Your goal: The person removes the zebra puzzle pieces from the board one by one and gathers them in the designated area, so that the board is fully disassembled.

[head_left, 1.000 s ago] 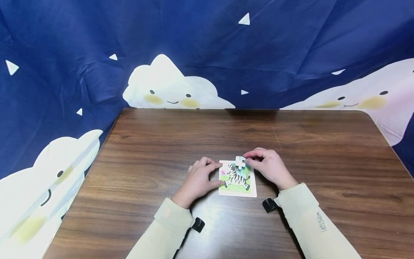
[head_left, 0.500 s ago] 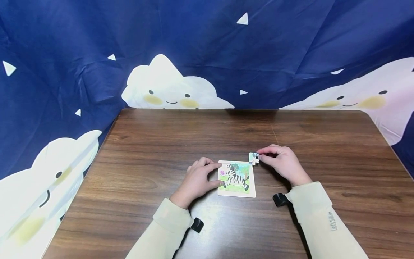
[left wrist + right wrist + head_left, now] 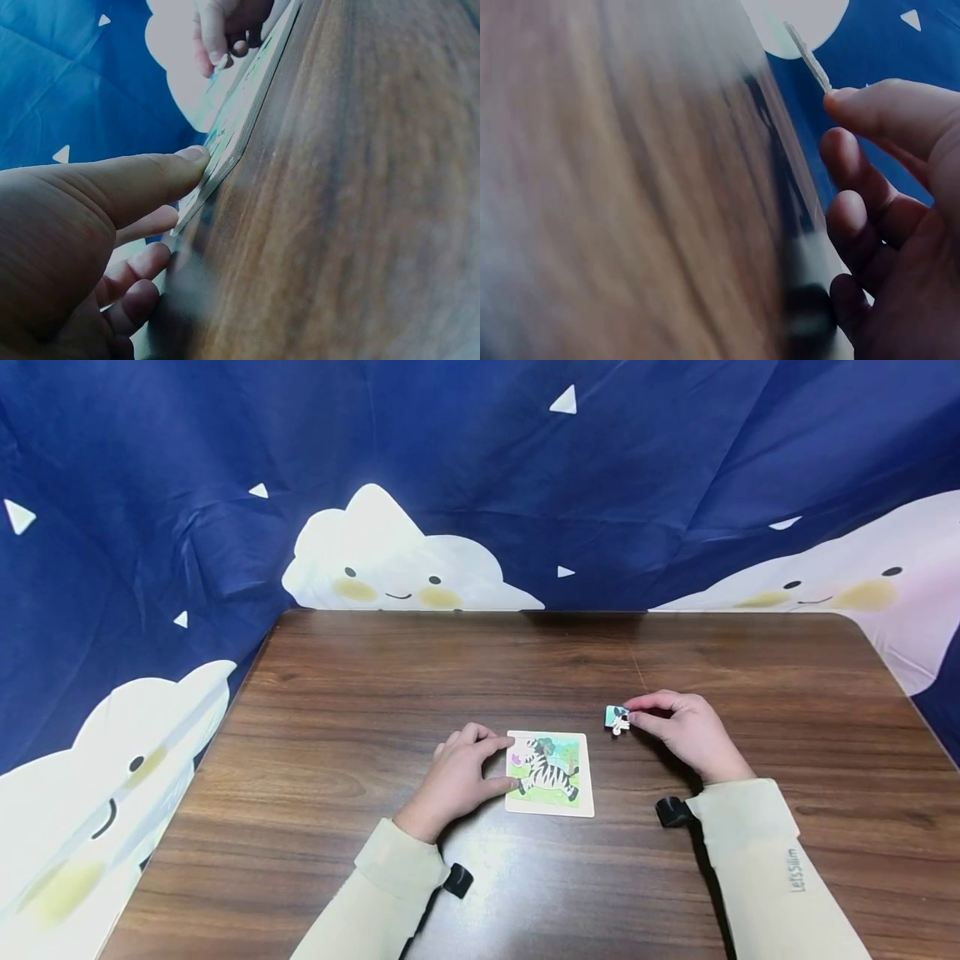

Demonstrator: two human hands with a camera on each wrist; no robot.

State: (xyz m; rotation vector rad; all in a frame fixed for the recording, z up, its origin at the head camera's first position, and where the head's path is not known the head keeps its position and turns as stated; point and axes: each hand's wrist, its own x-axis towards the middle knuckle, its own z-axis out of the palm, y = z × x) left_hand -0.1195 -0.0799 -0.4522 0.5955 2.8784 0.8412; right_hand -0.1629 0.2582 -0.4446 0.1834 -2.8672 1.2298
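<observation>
A flat square puzzle board point(image 3: 551, 810) with a cream border and a running zebra picture lies on the table. My left hand point(image 3: 461, 785) rests at its left side, thumb and forefinger spread along that edge. In the left wrist view, the thumb point(image 3: 161, 176) presses on the rim of the board point(image 3: 244, 127). My right hand point(image 3: 686, 735) pinches a small jigsaw piece point(image 3: 617, 718), light blue with black and white stripes, up and right of the board. Seen edge-on in the right wrist view, the piece point(image 3: 808, 56) stands out from the thumb tip.
Both hands work over a brown wood-grain table point(image 3: 420, 668). Its far edge meets a dark blue cloth point(image 3: 480, 460) printed with smiling white clouds. A black wrist strap part point(image 3: 672, 812) shows beneath the right cuff, and another point(image 3: 458, 881) beneath the left.
My right hand has drawn the jigsaw piece from over the board's upper right out to the right, and the piece has turned in the fingers. The left hand has stayed at the board's edge.
</observation>
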